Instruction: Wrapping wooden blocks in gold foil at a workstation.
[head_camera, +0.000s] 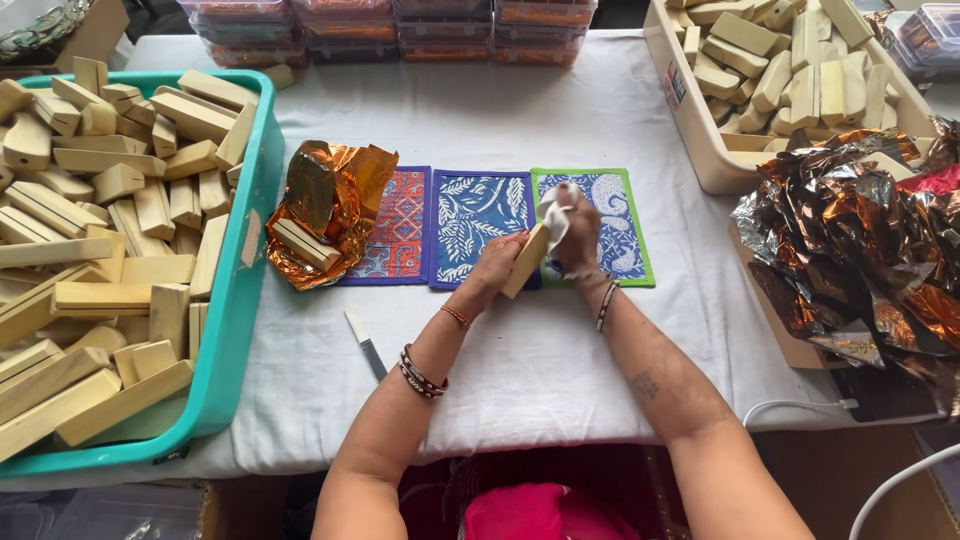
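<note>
Left hand (497, 262) holds a wooden block (527, 260); right hand (578, 238) presses a white cloth (553, 212) on it.

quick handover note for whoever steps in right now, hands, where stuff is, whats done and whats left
Left hand: holds a pale wooden block upright over the patterned mats.
Right hand: presses a white cloth on the block's top end.
Around: teal bin of blocks on the left, cream bin of blocks at upper right, copper foil sheet with one block lying on it, small knife on the white tablecloth, a foil pile on the right.
Done: one block lies on foil, unwrapped.
Left: block in hand not yet on foil; both bins hold many.
</note>
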